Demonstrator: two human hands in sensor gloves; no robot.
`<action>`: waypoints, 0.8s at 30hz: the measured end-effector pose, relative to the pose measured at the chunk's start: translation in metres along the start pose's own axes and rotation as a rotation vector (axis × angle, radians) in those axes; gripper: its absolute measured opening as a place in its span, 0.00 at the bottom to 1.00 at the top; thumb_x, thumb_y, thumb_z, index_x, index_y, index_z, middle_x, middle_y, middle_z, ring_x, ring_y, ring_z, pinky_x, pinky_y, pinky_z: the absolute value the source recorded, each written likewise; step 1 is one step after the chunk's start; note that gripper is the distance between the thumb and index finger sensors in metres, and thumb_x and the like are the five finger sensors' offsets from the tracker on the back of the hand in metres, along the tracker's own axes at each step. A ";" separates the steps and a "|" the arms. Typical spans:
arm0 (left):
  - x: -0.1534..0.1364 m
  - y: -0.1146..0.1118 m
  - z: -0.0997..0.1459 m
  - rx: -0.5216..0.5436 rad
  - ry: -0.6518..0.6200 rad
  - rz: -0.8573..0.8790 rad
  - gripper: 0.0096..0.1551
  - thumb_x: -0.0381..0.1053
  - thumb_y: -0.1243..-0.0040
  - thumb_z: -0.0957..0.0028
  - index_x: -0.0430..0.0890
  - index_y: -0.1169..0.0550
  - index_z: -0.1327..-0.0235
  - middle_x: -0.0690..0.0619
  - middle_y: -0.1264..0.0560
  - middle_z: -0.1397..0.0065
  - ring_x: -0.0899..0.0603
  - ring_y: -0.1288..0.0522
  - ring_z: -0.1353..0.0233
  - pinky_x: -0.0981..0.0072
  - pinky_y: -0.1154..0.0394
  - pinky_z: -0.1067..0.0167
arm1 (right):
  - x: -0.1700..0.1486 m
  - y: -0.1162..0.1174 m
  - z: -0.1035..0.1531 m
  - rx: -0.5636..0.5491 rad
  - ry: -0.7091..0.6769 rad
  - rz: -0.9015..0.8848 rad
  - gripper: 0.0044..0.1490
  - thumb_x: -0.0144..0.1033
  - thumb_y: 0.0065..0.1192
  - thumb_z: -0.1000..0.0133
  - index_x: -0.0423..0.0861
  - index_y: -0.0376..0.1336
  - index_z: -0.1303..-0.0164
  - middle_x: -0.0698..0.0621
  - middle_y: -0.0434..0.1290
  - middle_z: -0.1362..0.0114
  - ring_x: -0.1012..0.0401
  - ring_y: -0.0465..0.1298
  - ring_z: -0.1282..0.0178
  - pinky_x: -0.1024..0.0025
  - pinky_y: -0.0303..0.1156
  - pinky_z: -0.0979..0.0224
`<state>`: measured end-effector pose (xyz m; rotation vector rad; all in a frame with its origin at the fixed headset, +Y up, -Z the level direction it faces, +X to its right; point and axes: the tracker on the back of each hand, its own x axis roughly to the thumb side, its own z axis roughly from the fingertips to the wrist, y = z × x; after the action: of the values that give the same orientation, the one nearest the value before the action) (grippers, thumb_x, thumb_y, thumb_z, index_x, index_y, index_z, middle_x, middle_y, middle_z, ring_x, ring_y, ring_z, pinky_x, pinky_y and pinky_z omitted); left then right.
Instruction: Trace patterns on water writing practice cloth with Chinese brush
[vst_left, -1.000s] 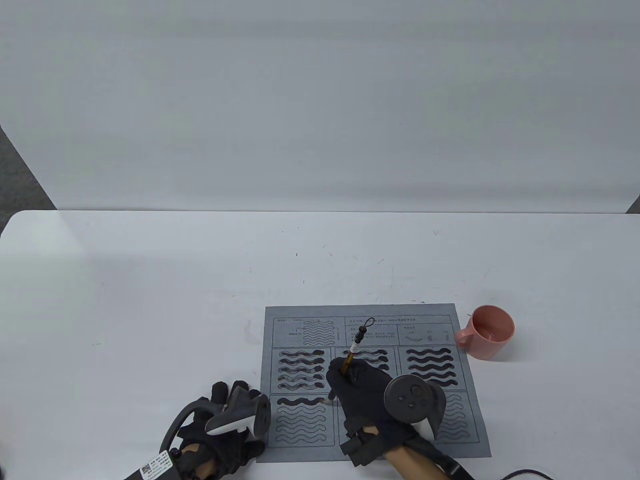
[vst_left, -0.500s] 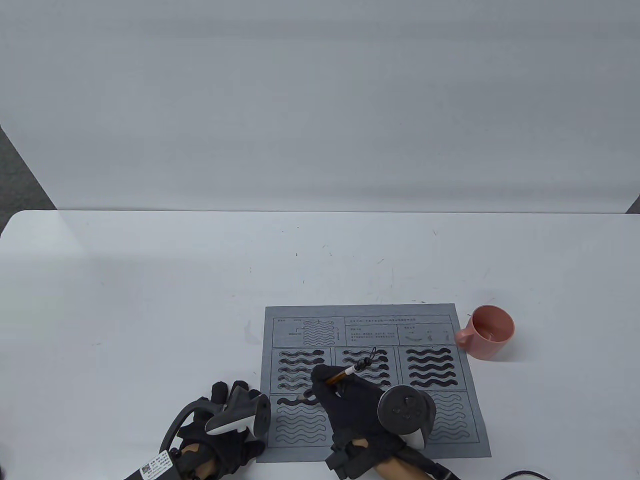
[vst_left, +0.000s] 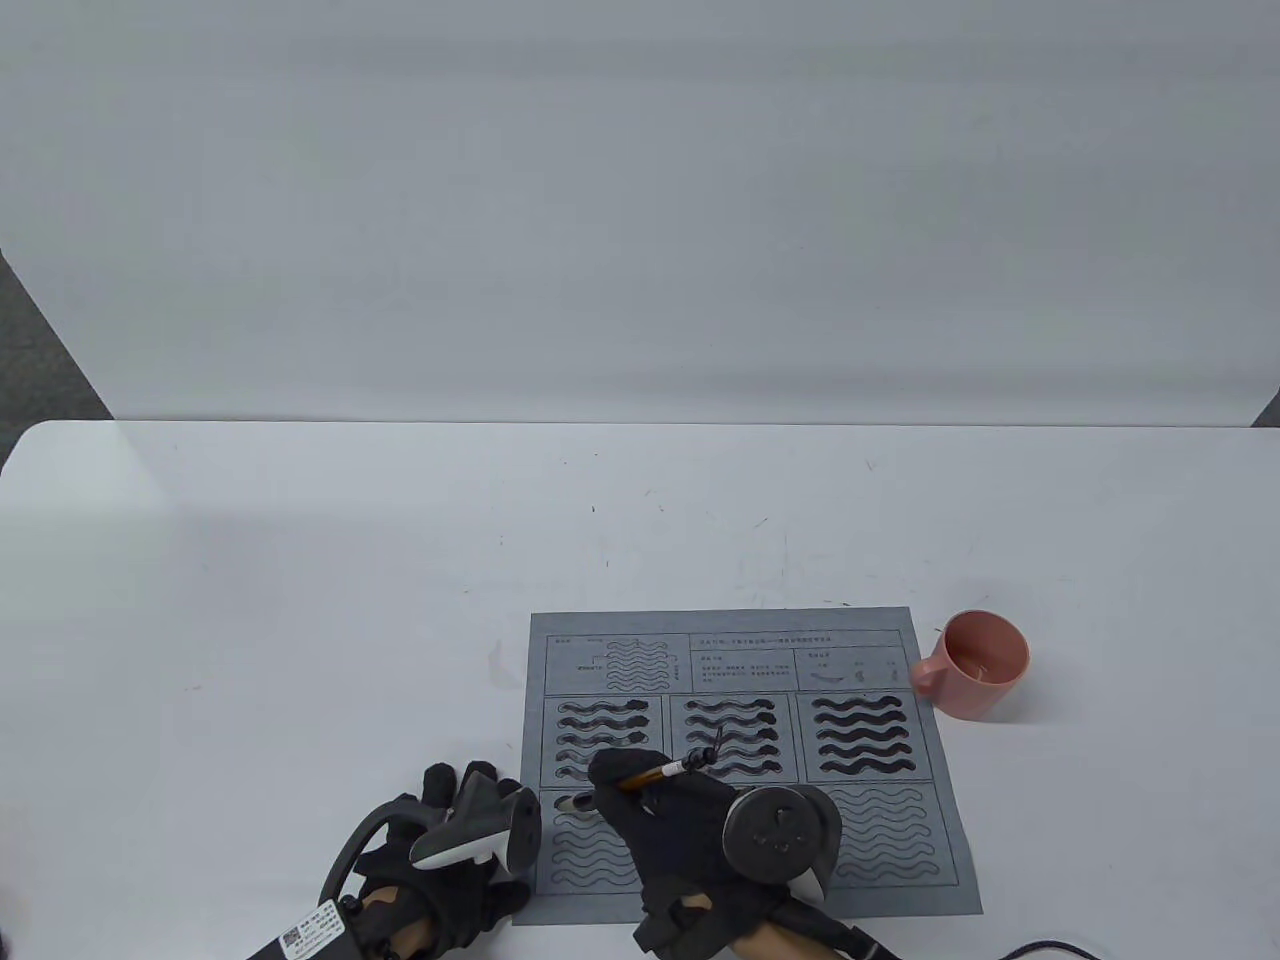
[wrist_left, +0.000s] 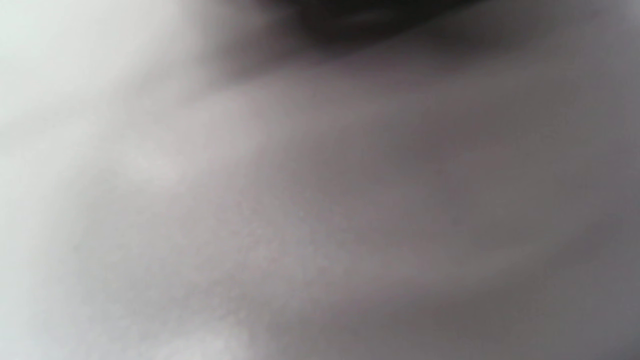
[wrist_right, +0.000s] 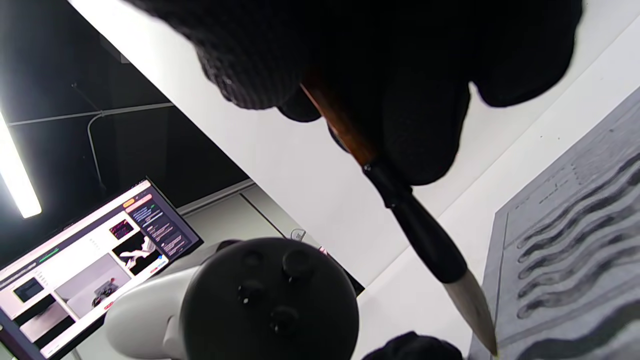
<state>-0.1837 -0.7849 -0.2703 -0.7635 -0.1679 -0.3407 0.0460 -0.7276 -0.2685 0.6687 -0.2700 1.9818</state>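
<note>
The grey practice cloth (vst_left: 860, 640) lies flat near the table's front edge, its upper wave panels dark with water. My right hand (vst_left: 615, 775) pinches the brown-handled brush (vst_left: 660, 771), which leans low to the right. The pale tip (vst_left: 581, 801) meets the lower-left panel at its left end. In the right wrist view the brush (wrist_right: 415, 225) slants down from my gloved fingers (wrist_right: 420, 135), and its tip (wrist_right: 475, 312) touches the cloth (wrist_right: 575, 250) near the left edge. My left hand (vst_left: 455, 790) rests flat on the table beside the cloth's lower left corner, holding nothing. The left wrist view is only blur.
A pink mug (vst_left: 978, 677) with water stands just right of the cloth's top right corner. A white backdrop rises behind the table. A lit monitor (wrist_right: 90, 260) shows in the right wrist view, behind the left hand's tracker (wrist_right: 270, 300).
My right hand has slid left across the cloth with the brush. The handle has tipped from near upright to low and rightward, and the tip has moved to the lower-left panel's left end. The left hand stayed put.
</note>
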 end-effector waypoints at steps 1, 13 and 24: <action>0.000 0.000 0.000 0.000 0.000 0.000 0.57 0.71 0.71 0.66 0.56 0.84 0.41 0.48 0.85 0.27 0.28 0.78 0.21 0.28 0.63 0.23 | 0.000 0.001 0.000 0.002 -0.002 0.005 0.22 0.34 0.68 0.46 0.40 0.70 0.44 0.39 0.81 0.40 0.44 0.86 0.47 0.39 0.75 0.42; 0.000 0.000 0.000 0.000 0.000 -0.001 0.57 0.71 0.71 0.66 0.56 0.84 0.41 0.48 0.85 0.27 0.28 0.78 0.21 0.28 0.63 0.23 | -0.001 0.003 0.000 0.023 0.016 0.010 0.22 0.34 0.67 0.46 0.40 0.70 0.44 0.39 0.81 0.40 0.44 0.86 0.47 0.40 0.75 0.42; 0.000 0.000 0.000 0.000 0.000 -0.001 0.57 0.71 0.71 0.66 0.56 0.84 0.41 0.48 0.85 0.27 0.28 0.78 0.21 0.28 0.63 0.23 | -0.004 0.005 0.001 0.027 0.036 0.031 0.22 0.35 0.67 0.46 0.40 0.70 0.44 0.39 0.81 0.40 0.44 0.86 0.47 0.39 0.75 0.42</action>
<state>-0.1837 -0.7850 -0.2704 -0.7628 -0.1680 -0.3419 0.0435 -0.7327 -0.2695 0.6483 -0.2336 2.0286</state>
